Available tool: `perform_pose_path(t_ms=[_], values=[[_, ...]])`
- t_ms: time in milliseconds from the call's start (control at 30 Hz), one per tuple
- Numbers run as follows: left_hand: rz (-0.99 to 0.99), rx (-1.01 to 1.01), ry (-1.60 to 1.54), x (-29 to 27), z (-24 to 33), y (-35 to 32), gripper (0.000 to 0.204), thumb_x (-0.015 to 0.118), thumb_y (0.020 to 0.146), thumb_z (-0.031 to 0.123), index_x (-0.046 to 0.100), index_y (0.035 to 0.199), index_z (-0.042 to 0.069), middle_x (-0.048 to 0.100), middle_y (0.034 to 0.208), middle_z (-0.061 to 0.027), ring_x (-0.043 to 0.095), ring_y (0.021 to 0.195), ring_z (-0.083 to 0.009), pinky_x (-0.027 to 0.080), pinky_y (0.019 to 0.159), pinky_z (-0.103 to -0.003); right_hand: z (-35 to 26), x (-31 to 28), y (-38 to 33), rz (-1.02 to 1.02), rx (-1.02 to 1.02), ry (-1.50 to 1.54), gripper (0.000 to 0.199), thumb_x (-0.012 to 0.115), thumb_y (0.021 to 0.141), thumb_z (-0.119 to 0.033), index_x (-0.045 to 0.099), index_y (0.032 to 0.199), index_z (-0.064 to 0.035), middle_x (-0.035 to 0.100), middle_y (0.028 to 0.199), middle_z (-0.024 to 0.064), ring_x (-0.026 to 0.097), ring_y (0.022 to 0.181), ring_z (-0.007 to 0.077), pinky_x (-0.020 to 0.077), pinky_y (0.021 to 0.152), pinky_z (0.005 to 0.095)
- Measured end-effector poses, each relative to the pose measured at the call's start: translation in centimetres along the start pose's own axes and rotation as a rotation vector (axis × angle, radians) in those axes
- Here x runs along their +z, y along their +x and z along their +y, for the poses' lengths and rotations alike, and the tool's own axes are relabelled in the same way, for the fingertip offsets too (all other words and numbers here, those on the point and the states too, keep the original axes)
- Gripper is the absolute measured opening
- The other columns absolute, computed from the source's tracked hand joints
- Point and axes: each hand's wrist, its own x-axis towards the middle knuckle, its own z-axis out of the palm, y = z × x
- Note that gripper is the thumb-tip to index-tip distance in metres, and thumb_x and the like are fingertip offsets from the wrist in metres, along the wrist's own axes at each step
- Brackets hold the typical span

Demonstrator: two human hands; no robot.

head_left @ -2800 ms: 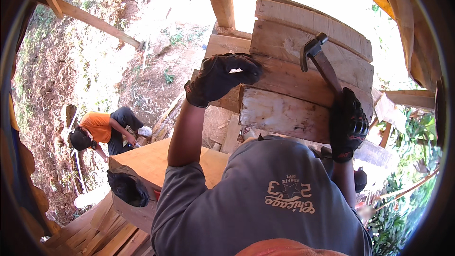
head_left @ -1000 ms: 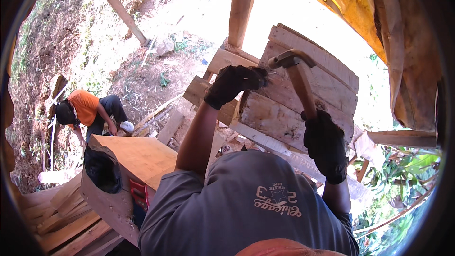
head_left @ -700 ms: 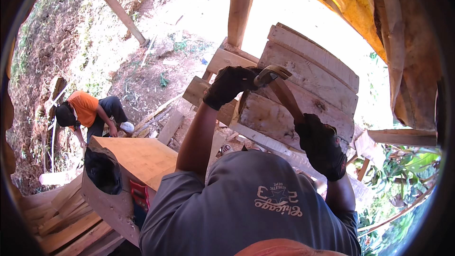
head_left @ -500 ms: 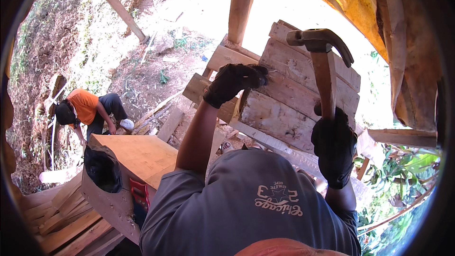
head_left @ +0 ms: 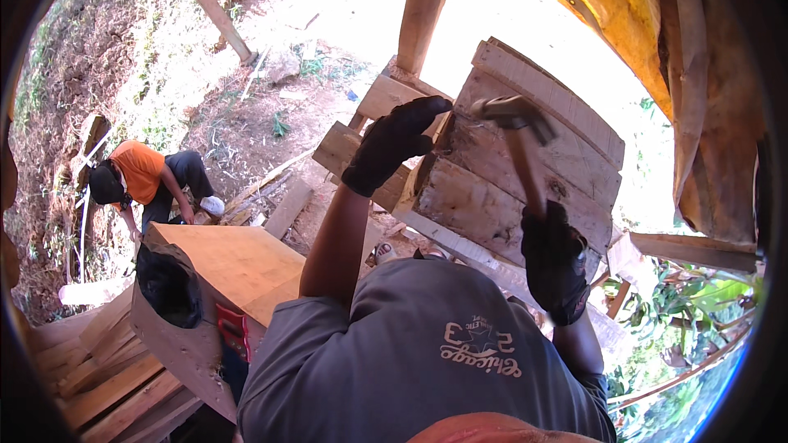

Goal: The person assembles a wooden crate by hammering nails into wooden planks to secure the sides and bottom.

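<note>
My right hand (head_left: 552,261), in a black glove, is wrapped round the wooden handle of a claw hammer (head_left: 525,166). The hammer's metal head is blurred by motion over the top boards of a box-like wooden piece (head_left: 484,207) made of rough planks. My left hand (head_left: 392,148), also gloved in black, is at the left edge of that piece. Its fingers stretch toward the board's edge, with the thumb apart, and nothing shows in them. The planked piece rests on a wooden bench (head_left: 390,98) whose board ends stick out on the left.
A co-worker in an orange shirt (head_left: 138,168) crouches at the left. Nearer are a smooth wooden panel (head_left: 234,261), a red-handled tool (head_left: 233,330) and stacked timber (head_left: 123,394). A post (head_left: 425,12) rises behind the bench; a yellow tarp (head_left: 616,0) hangs at upper right.
The hammer has swung down and left, its head now lower over the boards. My left hand's fingers have straightened and shifted slightly left, away from the board's top.
</note>
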Motion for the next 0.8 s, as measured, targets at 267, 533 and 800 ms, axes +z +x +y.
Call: perform_pose_path(t_ms=[267,533,800], values=[[-0.187,-0.445,0.22,-0.3,4.6,-8.7,0.098,0.084,0.088,0.03,0.029,0.166,0.007,0.041,0.167,-0.0173,0.038,0.155,-0.0324,0.039,0.121,-0.045,-2.2,-2.0,-0.3,0.018,0.379,0.082,0.019,0.07,0.097,-0.022,0.068,0.11,-0.0084,0.073,0.081,0.0114,0.073,0.073,0.0323,0.0554,0.064,0.0464],[-0.027,-0.677,0.058,4.6,6.6,-7.9,0.116,0.078,0.09,0.057,0.017,0.163,-0.01,0.038,0.16,-0.0357,0.042,0.149,-0.0448,0.036,0.122,-0.046,0.5,0.5,-0.4,-0.154,-0.029,-0.076,0.012,0.069,0.101,-0.016,0.065,0.104,-0.0063,0.067,0.079,0.0105,0.068,0.064,0.0299,0.0523,0.057,0.0427],[-0.105,-0.66,0.112,4.0,6.7,-7.6,0.117,0.077,0.091,0.059,0.016,0.163,-0.011,0.034,0.163,-0.0349,0.041,0.15,-0.045,0.036,0.122,-0.046,0.0,-0.5,-1.1,0.128,0.176,-0.169,0.015,0.067,0.099,-0.019,0.062,0.103,-0.0049,0.066,0.079,0.0134,0.068,0.066,0.0299,0.0501,0.056,0.0406]])
